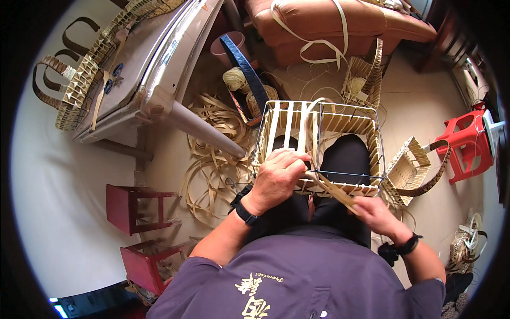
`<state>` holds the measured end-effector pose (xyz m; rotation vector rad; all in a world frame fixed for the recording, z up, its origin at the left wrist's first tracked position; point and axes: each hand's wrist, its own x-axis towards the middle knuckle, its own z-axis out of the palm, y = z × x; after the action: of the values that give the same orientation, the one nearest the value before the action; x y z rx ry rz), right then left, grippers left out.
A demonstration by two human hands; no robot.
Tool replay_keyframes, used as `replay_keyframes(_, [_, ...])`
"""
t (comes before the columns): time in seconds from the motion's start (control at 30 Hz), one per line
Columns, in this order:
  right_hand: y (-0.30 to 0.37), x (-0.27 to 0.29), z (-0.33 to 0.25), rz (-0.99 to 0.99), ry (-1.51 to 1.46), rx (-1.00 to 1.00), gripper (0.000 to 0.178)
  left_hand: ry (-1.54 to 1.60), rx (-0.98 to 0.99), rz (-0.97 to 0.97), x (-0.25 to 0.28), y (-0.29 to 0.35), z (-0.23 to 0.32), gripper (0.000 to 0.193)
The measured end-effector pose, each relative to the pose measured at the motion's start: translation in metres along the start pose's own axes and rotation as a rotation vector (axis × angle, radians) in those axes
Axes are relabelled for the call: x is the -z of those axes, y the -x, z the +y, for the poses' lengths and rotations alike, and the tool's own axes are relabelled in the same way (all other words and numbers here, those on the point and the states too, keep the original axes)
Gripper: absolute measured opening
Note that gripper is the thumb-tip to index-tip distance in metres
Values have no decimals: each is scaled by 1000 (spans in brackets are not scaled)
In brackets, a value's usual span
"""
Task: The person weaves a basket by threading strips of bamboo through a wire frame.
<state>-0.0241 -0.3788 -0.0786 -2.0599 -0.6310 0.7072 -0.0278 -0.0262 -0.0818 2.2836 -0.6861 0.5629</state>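
Across my lap rests a rectangular wire basket frame (380,139), its sides wrapped in pale flat strips. Several cream strips (287,125) run over the left part of its face, while the right part shows bare wire with my dark trousers behind. My left hand (281,173) is closed at the near edge, beside the middle wire; what its fingers pinch is hidden. Just right of the near rim, my right hand (374,213) grips a flat tan weaving strip (338,192), stretched from the frame's near edge. Another strip length loops over the far rim.
Loose coils of strip (212,114) lie on the floor at left, under the table (114,103). Small handled baskets (409,170) stand right and beyond. A red plastic stool (467,141) is at far right, dark red stools (141,207) at left, an orange sofa (324,24) ahead.
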Motion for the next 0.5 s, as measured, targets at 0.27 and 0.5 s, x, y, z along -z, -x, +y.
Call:
replay_keyframes(0.27, [218, 98, 223, -212, -251, -737, 24, 21, -35, 1, -6, -10, 6, 10])
replay_keyframes(0.5, [252, 132, 217, 155, 321, -676, 14, 51, -42, 35, -10, -12, 4, 8])
